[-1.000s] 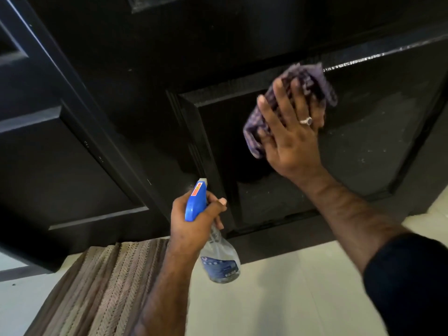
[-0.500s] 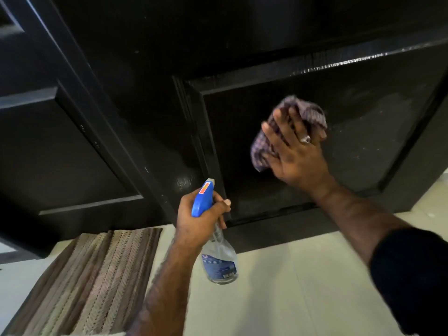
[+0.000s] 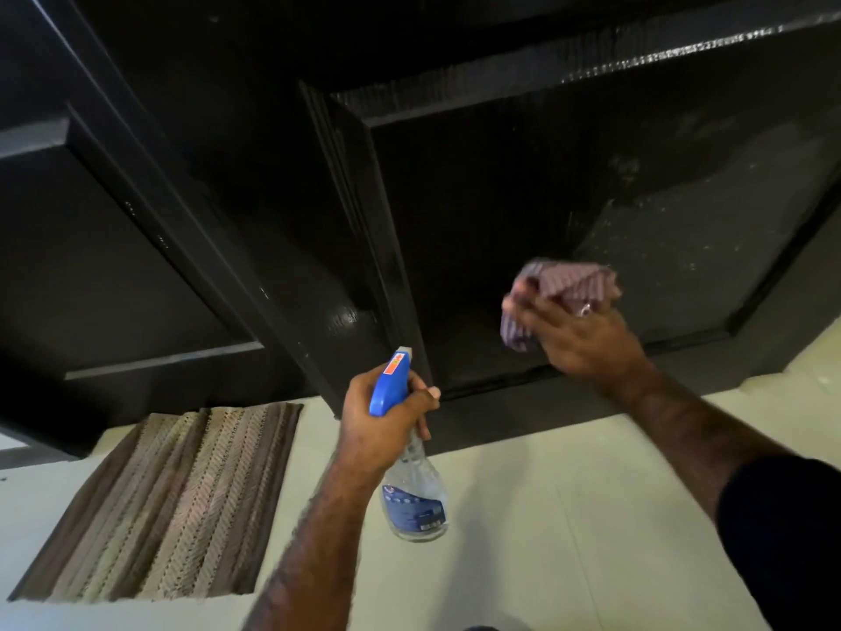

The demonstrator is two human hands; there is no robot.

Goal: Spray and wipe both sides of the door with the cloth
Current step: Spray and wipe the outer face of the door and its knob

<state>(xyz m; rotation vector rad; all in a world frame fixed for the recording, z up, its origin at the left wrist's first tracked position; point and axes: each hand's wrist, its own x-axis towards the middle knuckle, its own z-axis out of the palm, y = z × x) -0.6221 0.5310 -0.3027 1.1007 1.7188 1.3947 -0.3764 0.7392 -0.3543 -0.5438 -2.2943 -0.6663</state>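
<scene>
The dark door [image 3: 478, 211] fills the upper part of the view and serves as the landmark here: its recessed lower panel [image 3: 546, 184] sits framed by raised moulding, with a dull, speckled wet patch toward the panel's right side. The right hand [image 3: 578, 339] presses a bunched purple cloth [image 3: 564, 284] against the lower part of that panel, just above the bottom moulding; the fingers lie over the cloth and hold it to the wood, and a ring [image 3: 585, 309] shows on one finger. The hand and cloth are blurred, so the exact lie of each finger cannot be made out. The left hand [image 3: 382, 425] is below the door's bottom left corner, away from the wood, curled around the neck of a spray bottle [image 3: 412, 489]; its blue trigger head [image 3: 390, 382] points up toward the door and its clear body with a blue label hangs down over the pale tiled floor [image 3: 546, 516]. The two hands are well apart. Left of the door's lower edge, a brown striped mat [image 3: 173, 503] lies flat on the floor. A dark sleeve [image 3: 782, 539] covers the right upper arm.
</scene>
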